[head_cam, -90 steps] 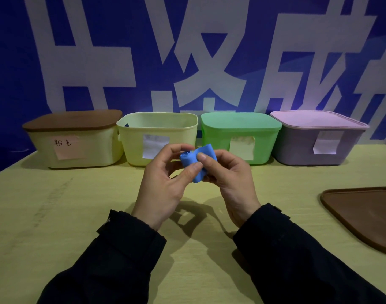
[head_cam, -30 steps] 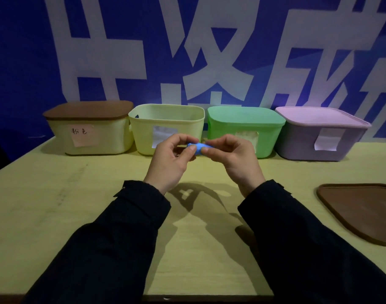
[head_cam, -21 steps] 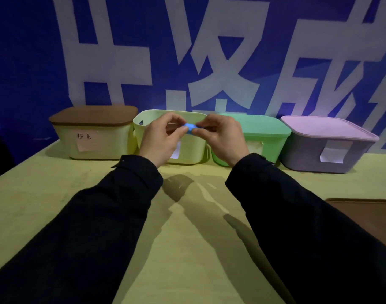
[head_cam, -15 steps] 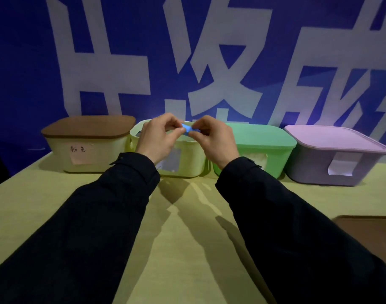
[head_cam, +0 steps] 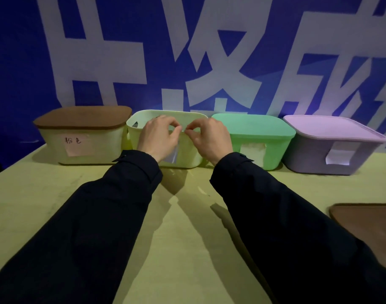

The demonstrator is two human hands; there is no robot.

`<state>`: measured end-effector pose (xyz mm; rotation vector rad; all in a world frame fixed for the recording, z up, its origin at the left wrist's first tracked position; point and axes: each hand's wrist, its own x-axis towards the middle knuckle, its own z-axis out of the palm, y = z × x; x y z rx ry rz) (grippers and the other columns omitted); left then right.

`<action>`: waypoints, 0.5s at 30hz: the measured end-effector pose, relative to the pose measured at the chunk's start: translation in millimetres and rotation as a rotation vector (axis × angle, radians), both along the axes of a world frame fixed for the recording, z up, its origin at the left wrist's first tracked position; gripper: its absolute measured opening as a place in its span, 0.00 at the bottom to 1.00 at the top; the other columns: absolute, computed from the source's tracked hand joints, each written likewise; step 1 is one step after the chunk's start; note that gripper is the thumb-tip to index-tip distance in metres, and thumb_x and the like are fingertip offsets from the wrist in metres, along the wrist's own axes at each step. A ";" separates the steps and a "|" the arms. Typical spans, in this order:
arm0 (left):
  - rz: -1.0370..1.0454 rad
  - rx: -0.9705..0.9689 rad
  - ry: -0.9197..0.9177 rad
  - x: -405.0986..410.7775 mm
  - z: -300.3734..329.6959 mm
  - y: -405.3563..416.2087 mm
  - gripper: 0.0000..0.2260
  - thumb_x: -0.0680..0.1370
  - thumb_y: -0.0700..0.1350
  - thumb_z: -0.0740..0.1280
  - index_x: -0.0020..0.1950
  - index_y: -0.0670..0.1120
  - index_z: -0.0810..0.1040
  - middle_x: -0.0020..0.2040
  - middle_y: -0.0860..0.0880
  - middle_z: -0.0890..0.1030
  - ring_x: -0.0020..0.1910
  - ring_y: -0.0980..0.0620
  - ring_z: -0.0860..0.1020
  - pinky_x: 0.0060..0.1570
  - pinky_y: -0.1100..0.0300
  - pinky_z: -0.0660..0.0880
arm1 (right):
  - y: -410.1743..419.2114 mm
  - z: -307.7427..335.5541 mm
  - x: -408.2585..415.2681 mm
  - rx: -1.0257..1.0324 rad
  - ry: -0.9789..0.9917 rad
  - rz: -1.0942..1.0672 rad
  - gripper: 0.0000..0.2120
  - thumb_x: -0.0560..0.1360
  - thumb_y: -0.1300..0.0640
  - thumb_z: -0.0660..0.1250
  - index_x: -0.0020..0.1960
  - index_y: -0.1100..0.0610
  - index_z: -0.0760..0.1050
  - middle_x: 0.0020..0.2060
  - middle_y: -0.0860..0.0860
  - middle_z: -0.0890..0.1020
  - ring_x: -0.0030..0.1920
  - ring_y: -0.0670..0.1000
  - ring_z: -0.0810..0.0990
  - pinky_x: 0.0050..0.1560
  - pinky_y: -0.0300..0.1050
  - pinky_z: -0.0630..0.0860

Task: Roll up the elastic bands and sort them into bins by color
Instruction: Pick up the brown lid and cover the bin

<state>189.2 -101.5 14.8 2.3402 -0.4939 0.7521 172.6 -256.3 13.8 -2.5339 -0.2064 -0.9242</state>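
The yellow-green surface [head_cam: 183,238] carries four bins in a row. Only the pale yellow open bin [head_cam: 165,137] has no lid, and I judge it to be where this band goes. My left hand [head_cam: 159,137] and right hand [head_cam: 209,139] hover over it, fingertips curled in a pinch. No blue band shows between them, so I can't tell whether it's dropped.

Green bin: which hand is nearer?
Right. The right hand is just left of the green bin; the left hand is further left, at the open yellow bin.
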 end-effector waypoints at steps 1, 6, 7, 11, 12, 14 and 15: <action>-0.013 -0.012 0.009 -4.4 3.0 -1.9 0.09 0.81 0.48 0.67 0.54 0.45 0.84 0.53 0.47 0.84 0.53 0.47 0.80 0.55 0.52 0.74 | -0.4 3.2 -4.2 0.009 0.012 0.000 0.09 0.78 0.47 0.69 0.53 0.51 0.84 0.49 0.49 0.86 0.47 0.52 0.83 0.49 0.52 0.81; -0.117 -0.079 0.074 -54.6 5.2 -24.2 0.08 0.81 0.48 0.67 0.53 0.46 0.85 0.48 0.49 0.85 0.49 0.50 0.81 0.53 0.55 0.77 | -20.8 8.6 -57.2 0.042 0.108 -0.005 0.10 0.78 0.48 0.70 0.54 0.51 0.85 0.47 0.50 0.87 0.47 0.53 0.84 0.49 0.52 0.81; -0.134 -0.091 0.099 -63.2 2.8 -31.4 0.08 0.81 0.48 0.67 0.52 0.47 0.85 0.47 0.50 0.85 0.48 0.50 0.81 0.52 0.54 0.78 | -27.9 8.5 -69.0 0.049 0.131 -0.013 0.09 0.77 0.48 0.70 0.53 0.51 0.85 0.46 0.50 0.87 0.47 0.53 0.84 0.48 0.51 0.81; -0.217 -0.051 0.237 -95.3 -12.9 -78.2 0.06 0.81 0.48 0.67 0.49 0.48 0.83 0.45 0.51 0.84 0.47 0.49 0.80 0.49 0.55 0.75 | -68.0 6.0 -113.9 -0.013 0.388 -0.097 0.08 0.76 0.51 0.68 0.49 0.53 0.84 0.45 0.54 0.86 0.47 0.56 0.83 0.43 0.45 0.76; -0.251 -0.025 0.272 -104.8 -17.9 -93.6 0.06 0.81 0.48 0.67 0.50 0.48 0.83 0.46 0.50 0.84 0.48 0.49 0.80 0.49 0.56 0.73 | -82.1 4.8 -126.3 -0.043 0.469 -0.137 0.09 0.76 0.51 0.68 0.50 0.54 0.84 0.46 0.55 0.86 0.48 0.57 0.82 0.43 0.45 0.74; -0.341 0.036 0.331 -125.6 -28.0 -124.9 0.07 0.81 0.47 0.68 0.52 0.46 0.84 0.49 0.49 0.84 0.50 0.49 0.80 0.52 0.56 0.73 | -113.4 0.7 -156.2 -0.134 0.560 -0.289 0.12 0.76 0.50 0.67 0.54 0.55 0.82 0.51 0.57 0.84 0.50 0.59 0.81 0.45 0.45 0.73; -0.390 0.070 0.350 -134.8 -32.9 -139.3 0.08 0.81 0.47 0.68 0.53 0.46 0.84 0.50 0.49 0.84 0.51 0.49 0.80 0.53 0.56 0.74 | -129.9 -2.8 -171.9 -0.201 0.569 -0.393 0.13 0.76 0.50 0.67 0.56 0.55 0.81 0.53 0.57 0.83 0.52 0.60 0.81 0.46 0.46 0.72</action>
